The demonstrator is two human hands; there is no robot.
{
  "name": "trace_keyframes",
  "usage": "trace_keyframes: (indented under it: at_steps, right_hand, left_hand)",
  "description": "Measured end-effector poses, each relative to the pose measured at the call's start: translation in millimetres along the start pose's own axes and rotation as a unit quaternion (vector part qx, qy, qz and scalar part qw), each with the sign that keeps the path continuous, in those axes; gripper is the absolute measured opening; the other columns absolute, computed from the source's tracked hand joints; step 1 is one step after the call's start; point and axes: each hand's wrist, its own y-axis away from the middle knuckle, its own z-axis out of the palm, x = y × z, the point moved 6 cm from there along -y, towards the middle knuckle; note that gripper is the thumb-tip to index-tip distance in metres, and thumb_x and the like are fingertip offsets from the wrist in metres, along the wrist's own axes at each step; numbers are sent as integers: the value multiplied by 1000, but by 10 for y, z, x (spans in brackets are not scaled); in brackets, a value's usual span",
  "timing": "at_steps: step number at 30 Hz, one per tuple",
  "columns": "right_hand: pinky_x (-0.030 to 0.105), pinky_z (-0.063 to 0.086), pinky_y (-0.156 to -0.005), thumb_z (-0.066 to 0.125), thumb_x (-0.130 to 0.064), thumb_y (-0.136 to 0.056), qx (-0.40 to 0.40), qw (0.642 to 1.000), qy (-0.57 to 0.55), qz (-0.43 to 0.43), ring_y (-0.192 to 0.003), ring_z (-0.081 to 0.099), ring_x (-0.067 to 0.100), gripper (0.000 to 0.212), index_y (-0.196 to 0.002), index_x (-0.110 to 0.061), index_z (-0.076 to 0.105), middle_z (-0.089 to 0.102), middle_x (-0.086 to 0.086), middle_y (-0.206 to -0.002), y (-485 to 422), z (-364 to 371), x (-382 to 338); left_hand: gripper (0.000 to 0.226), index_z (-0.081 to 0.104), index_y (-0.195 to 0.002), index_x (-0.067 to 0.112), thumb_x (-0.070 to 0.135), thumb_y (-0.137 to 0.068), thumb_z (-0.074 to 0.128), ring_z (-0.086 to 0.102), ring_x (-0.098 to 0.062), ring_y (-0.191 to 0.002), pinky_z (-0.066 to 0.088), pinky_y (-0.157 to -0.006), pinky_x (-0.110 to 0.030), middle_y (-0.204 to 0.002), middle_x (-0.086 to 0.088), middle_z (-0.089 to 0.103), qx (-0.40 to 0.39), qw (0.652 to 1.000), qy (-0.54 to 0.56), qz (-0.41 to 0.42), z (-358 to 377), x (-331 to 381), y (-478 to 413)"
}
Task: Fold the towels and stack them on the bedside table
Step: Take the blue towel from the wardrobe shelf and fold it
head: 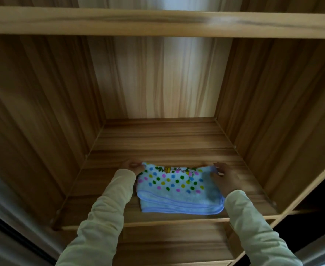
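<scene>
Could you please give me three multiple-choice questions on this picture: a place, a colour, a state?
1. The towel lies: A on a wooden shelf; B on a bed; C in a basket.
2. The towel is mainly: A red; B light blue; C black.
3. The left hand and right hand: A hang idle; B pinch the towel's far corners; C hold a cup.
Answers: 1 A, wood boards under it; 2 B, blue with coloured dots; 3 B, each grips a corner.
</scene>
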Motion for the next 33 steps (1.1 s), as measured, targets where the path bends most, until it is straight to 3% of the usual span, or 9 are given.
trace_keyframes:
  at_steps: [3, 7, 11, 18, 23, 25, 28, 31, 33]
  right_hand:
    - [30, 41, -88, 60, -4, -81, 3, 999, 45, -25, -107, 57, 34, 35, -116, -6, 59, 63, 18, -114, 69, -15, -15]
    - [28, 37, -94, 67, -5, -77, -7, 988, 113, -109, -113, 53, 31, 34, -112, -7, 64, 59, 15, -120, 187, -29, -114]
    - [26, 42, -97, 72, -5, -72, -179, 962, 85, -187, -111, 55, 22, 31, -101, -11, 69, 61, 9, -114, 423, 244, -189]
    - [20, 16, -110, 71, -32, -77, -220, 905, 257, -259, -139, 28, 14, 57, -129, -25, 51, 43, -5, -143, 579, 345, -103]
    - [25, 28, -109, 51, -31, -81, -203, 923, 218, -245, -133, 41, 18, 45, -123, -18, 59, 54, 4, -135, 545, 185, -61]
    - [28, 36, -104, 51, -18, -83, -144, 943, 187, -233, -123, 51, 25, 36, -117, -16, 64, 61, 9, -127, 464, 21, -57]
    - [23, 37, -95, 61, -5, -82, -55, 958, 158, -233, -109, 56, 29, 28, -107, -15, 71, 62, 13, -112, 365, -161, -50]
    - [23, 41, -87, 63, -14, -81, -76, 959, 196, -188, -101, 58, 29, 30, -110, -21, 69, 56, 10, -100, 350, -173, -4]
    - [23, 41, -85, 63, -17, -80, -132, 949, 231, -170, -103, 58, 27, 36, -114, -26, 65, 56, 5, -97, 379, -94, 63]
  left_hand:
    - [34, 54, -120, 4, 13, -88, 59, 52, -21, -63, 48, -53, -30, -84, -11, 59, -17, 997, 69, -35, -22, -116, 66]
    - [18, 53, -101, 8, 22, -89, 57, 53, -26, -72, 49, -61, -36, -74, -10, 53, -54, 991, 71, -104, -2, -215, 241]
    - [29, 47, -93, 4, 31, -88, 58, 44, -20, -54, 44, -50, -32, -64, -11, 47, -81, 987, 7, -138, 51, -331, 314]
    - [49, 40, -133, 2, 16, -89, 57, 49, -40, -119, 45, -96, -48, -133, -22, 45, -61, 980, 155, -113, 138, -166, 512]
    - [41, 43, -130, -3, 2, -90, 52, 42, -46, -125, 37, -103, -56, -139, -27, 40, -33, 964, 252, -81, 116, -104, 533]
    - [43, 40, -133, -2, 2, -91, 50, 40, -45, -127, 44, -99, -48, -141, -26, 38, -31, 957, 268, -106, 135, -142, 540]
    - [43, 38, -134, -2, 6, -93, 48, 45, -41, -125, 57, -53, -28, -139, -26, 41, -28, 952, 261, -159, 198, -265, 560]
    - [45, 36, -136, -1, 8, -93, 49, 43, -41, -127, 48, -96, -43, -142, -24, 38, -32, 951, 233, -201, 237, -414, 554]
    - [47, 35, -137, 2, 9, -93, 50, 41, -43, -127, 47, -96, -48, -145, -22, 32, -31, 953, 223, -204, 239, -448, 549]
